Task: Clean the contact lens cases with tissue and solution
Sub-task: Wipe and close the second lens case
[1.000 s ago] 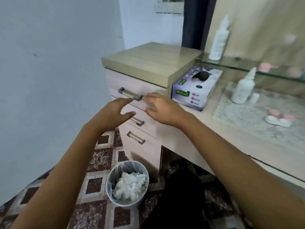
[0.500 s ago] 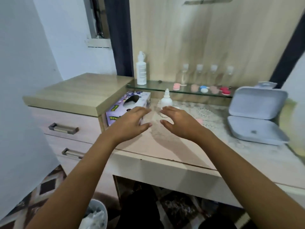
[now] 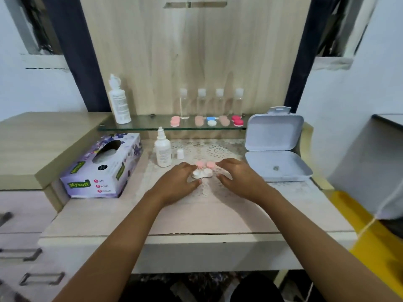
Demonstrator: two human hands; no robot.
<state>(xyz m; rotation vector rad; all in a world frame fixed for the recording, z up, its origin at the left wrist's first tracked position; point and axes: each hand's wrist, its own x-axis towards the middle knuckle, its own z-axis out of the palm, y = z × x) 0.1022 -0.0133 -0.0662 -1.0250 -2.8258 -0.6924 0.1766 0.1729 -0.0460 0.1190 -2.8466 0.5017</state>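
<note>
Contact lens case (image 3: pixel 202 172) looks light, slick, rigid; pinch its white base; left hand (image 3: pixel 177 184) and right hand (image 3: pixel 238 180) flank it, fingers loosely spread, holding nothing.

Tissue box (image 3: pixel 102 168), lower left of the frame: "Mysoft" is printed on a green patch; "Soft Facial Tissue" is printed beside it.
Bottle (image 3: pixel 163 154) label: too blurred to be read.

The white plastic contact lens case (image 3: pixel 202 172) carries pink caps (image 3: pixel 210 164); the purple cardboard tissue box (image 3: pixel 102 168) shows flowers (green label (image 3: pixel 79 184) too)
</note>
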